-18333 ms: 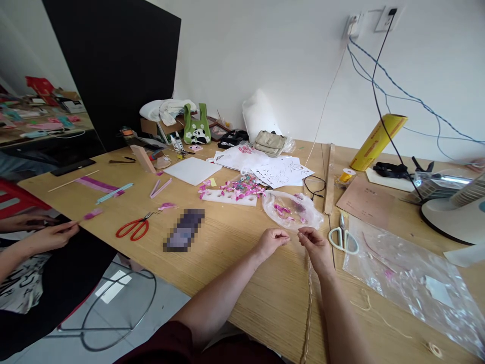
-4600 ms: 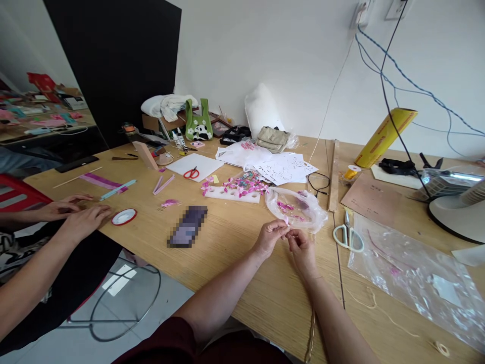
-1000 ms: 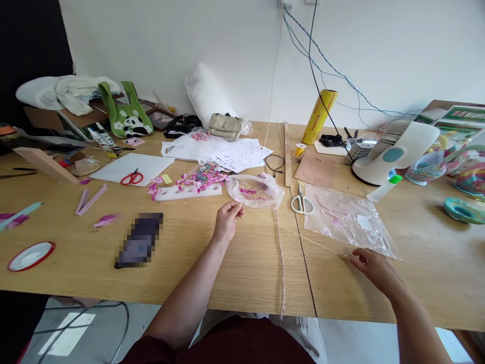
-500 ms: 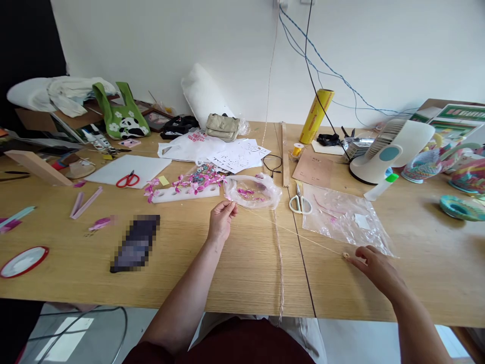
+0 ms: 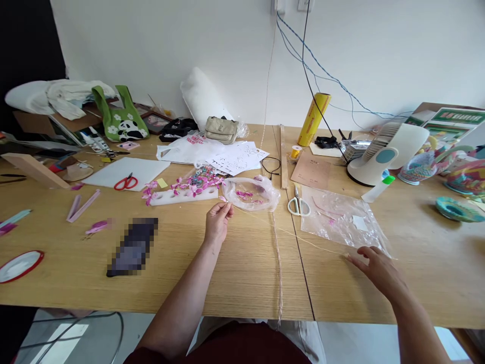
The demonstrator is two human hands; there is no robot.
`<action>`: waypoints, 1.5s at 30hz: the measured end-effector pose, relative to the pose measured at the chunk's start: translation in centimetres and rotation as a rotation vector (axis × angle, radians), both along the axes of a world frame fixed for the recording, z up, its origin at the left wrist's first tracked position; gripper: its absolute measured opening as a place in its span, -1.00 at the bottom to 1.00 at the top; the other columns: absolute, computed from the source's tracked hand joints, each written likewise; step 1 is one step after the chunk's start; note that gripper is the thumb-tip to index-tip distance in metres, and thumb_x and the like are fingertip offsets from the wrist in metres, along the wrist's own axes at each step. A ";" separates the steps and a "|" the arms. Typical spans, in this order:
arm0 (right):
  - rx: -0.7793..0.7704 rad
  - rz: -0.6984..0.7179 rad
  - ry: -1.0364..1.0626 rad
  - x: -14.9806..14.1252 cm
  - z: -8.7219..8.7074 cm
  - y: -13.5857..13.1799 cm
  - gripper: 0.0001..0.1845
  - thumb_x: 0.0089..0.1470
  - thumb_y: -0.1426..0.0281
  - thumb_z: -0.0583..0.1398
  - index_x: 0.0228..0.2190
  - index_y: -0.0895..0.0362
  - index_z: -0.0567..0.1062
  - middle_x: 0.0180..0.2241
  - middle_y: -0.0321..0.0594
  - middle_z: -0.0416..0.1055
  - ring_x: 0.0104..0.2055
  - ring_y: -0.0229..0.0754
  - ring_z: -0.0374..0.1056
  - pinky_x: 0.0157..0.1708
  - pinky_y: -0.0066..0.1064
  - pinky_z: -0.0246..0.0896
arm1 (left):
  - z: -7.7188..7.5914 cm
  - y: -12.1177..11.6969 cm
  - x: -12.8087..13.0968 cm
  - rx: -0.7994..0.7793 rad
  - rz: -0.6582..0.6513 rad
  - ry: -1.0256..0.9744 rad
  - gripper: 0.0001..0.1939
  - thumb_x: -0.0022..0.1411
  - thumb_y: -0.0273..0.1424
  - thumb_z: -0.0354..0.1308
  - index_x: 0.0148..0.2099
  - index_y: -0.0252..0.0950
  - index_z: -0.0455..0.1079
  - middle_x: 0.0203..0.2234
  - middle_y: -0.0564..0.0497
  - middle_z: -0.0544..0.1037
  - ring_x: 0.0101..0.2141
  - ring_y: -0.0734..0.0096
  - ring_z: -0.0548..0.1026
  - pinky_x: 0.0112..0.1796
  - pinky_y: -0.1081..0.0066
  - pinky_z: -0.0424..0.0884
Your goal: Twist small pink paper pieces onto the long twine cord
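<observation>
A thin pale thread [image 5: 290,234] runs across the table between my two hands, sagging slightly. My left hand [image 5: 216,222] pinches its left end at the fingertips, with a small bit of pink petal [image 5: 223,199] showing there. To the right, my right hand [image 5: 379,275] is closed on the other end, where a tiny pale piece sits at the thumb tip, too small to make out. Just beyond my left hand lie a clear plastic bag [image 5: 271,198] with pink petals inside and a white foam strip [image 5: 185,196] bearing pink flowers [image 5: 195,188].
White-handled scissors [image 5: 298,203] and a flat clear bag [image 5: 343,220] lie centre right. A twisted cord [image 5: 279,273] hangs over the front edge. A fan [image 5: 382,154] stands at right. Red scissors [image 5: 127,182] and a dark pixelated object [image 5: 133,247] lie left.
The thread has gone from nearly straight to slightly slack. My left hand has shifted a little left, and the whole view has moved slightly. Both hands keep their grip.
</observation>
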State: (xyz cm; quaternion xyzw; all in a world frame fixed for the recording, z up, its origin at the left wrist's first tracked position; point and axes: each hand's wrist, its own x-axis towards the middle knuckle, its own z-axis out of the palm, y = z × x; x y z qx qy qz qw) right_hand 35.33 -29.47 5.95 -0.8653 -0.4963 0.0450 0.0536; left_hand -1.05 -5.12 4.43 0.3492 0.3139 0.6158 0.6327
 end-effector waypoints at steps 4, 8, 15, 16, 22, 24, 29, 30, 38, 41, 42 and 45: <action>0.052 0.180 0.145 0.3 -0.5 -0.2 -0.55 -0.03 0.17 0.06 -0.09 0.04 0.39 -0.12 -0.13 0.33 -0.28 -0.13 0.37 -0.25 -0.29 0.24 | 0.1 0.0 -0.1 0.000 0.007 -0.003 -0.80 -0.16 -0.39 0.31 -0.47 -0.36 0.39 -0.61 0.09 0.40 -0.56 0.66 0.33 -0.48 0.58 0.25; 0.053 0.250 0.216 0.2 -1.2 0.1 -0.63 0.04 0.21 0.01 -0.16 -0.01 0.45 -0.11 -0.16 0.36 -0.14 -0.10 0.34 -0.15 -0.32 0.20 | 0.1 0.0 -0.1 0.000 0.010 -0.007 -0.79 -0.16 -0.38 0.31 -0.46 -0.37 0.39 -0.60 0.09 0.41 -0.56 0.66 0.33 -0.48 0.58 0.25; -0.148 -0.117 0.049 0.5 -0.1 0.4 -0.49 -0.04 -0.03 -0.02 -0.36 0.09 0.46 -0.35 -0.07 0.46 -0.28 0.06 0.37 -0.36 -0.21 0.20 | -0.1 0.3 -0.3 0.008 0.037 -0.014 -0.79 -0.15 -0.38 0.31 -0.44 -0.37 0.40 -0.59 0.08 0.43 -0.54 0.66 0.35 -0.46 0.58 0.26; -0.161 -0.180 0.025 0.5 0.1 0.3 -0.45 -0.06 -0.07 -0.03 -0.36 0.10 0.46 -0.35 -0.06 0.46 -0.29 0.09 0.36 -0.39 -0.19 0.20 | -0.1 0.4 -0.4 0.008 0.040 -0.011 -0.79 -0.15 -0.38 0.31 -0.44 -0.37 0.40 -0.59 0.08 0.43 -0.54 0.65 0.35 -0.46 0.58 0.26; -0.021 -0.029 0.087 0.9 -0.1 -0.5 -0.50 -0.06 0.09 0.04 -0.16 0.11 0.43 -0.20 -0.08 0.40 -0.26 -0.04 0.37 -0.28 -0.26 0.22 | -0.1 0.5 -0.4 -0.012 0.073 -0.035 -0.79 -0.17 -0.39 0.32 -0.45 -0.37 0.39 -0.59 0.08 0.43 -0.54 0.64 0.36 -0.46 0.57 0.26; 0.012 0.101 0.117 1.1 -0.7 -0.6 -0.55 -0.07 0.21 0.06 -0.12 0.06 0.43 -0.15 -0.13 0.38 -0.24 -0.09 0.36 -0.22 -0.31 0.22 | -0.2 0.6 -0.5 -0.009 0.082 -0.039 -0.80 -0.16 -0.40 0.32 -0.45 -0.37 0.39 -0.60 0.09 0.42 -0.54 0.65 0.36 -0.47 0.58 0.25; -0.043 0.033 0.101 1.6 -1.2 -0.6 -0.62 0.00 0.19 0.00 -0.29 0.05 0.51 -0.23 -0.13 0.42 -0.20 -0.04 0.36 -0.25 -0.30 0.23 | -0.1 0.6 -0.6 0.002 0.101 -0.036 -0.79 -0.16 -0.39 0.32 -0.45 -0.37 0.39 -0.60 0.09 0.42 -0.55 0.65 0.35 -0.47 0.59 0.25; -0.073 -0.042 0.074 1.7 -1.0 -0.6 -0.60 0.00 0.14 -0.01 -0.31 0.07 0.51 -0.23 -0.10 0.43 -0.20 0.00 0.36 -0.28 -0.25 0.23 | -0.1 0.6 -0.6 0.002 0.104 -0.035 -0.79 -0.17 -0.39 0.32 -0.45 -0.37 0.40 -0.60 0.09 0.42 -0.55 0.65 0.35 -0.47 0.59 0.25; -0.057 -0.166 0.014 2.6 -0.5 -1.3 -0.49 -0.04 0.08 0.01 -0.16 0.11 0.44 -0.21 -0.04 0.41 -0.20 0.05 0.35 -0.30 -0.20 0.23 | 0.0 0.8 -0.8 -0.005 0.139 -0.035 -0.77 -0.18 -0.38 0.32 -0.44 -0.37 0.39 -0.61 0.10 0.41 -0.55 0.66 0.35 -0.47 0.59 0.24; -0.013 0.056 0.057 2.7 -1.2 -1.4 -0.54 -0.08 0.30 0.05 -0.10 0.08 0.42 -0.15 -0.11 0.37 -0.17 -0.07 0.34 -0.18 -0.31 0.21 | -0.1 0.9 -0.9 -0.007 0.159 -0.037 -0.77 -0.18 -0.38 0.32 -0.44 -0.37 0.39 -0.61 0.10 0.40 -0.55 0.66 0.35 -0.47 0.59 0.24; -0.018 0.092 0.074 2.7 -1.4 -1.4 -0.55 -0.09 0.33 0.05 -0.11 0.06 0.44 -0.16 -0.12 0.37 -0.17 -0.09 0.34 -0.18 -0.34 0.21 | -0.1 0.9 -0.9 -0.009 0.166 -0.038 -0.77 -0.19 -0.38 0.32 -0.44 -0.37 0.39 -0.61 0.10 0.40 -0.55 0.66 0.35 -0.47 0.59 0.24; -0.045 0.051 0.096 2.7 -1.6 -1.3 -0.61 -0.03 0.29 0.01 -0.20 0.06 0.49 -0.22 -0.14 0.42 -0.20 -0.09 0.36 -0.23 -0.34 0.22 | 0.0 1.0 -1.0 -0.009 0.192 -0.040 -0.77 -0.19 -0.38 0.32 -0.44 -0.37 0.39 -0.61 0.10 0.40 -0.55 0.65 0.34 -0.48 0.58 0.24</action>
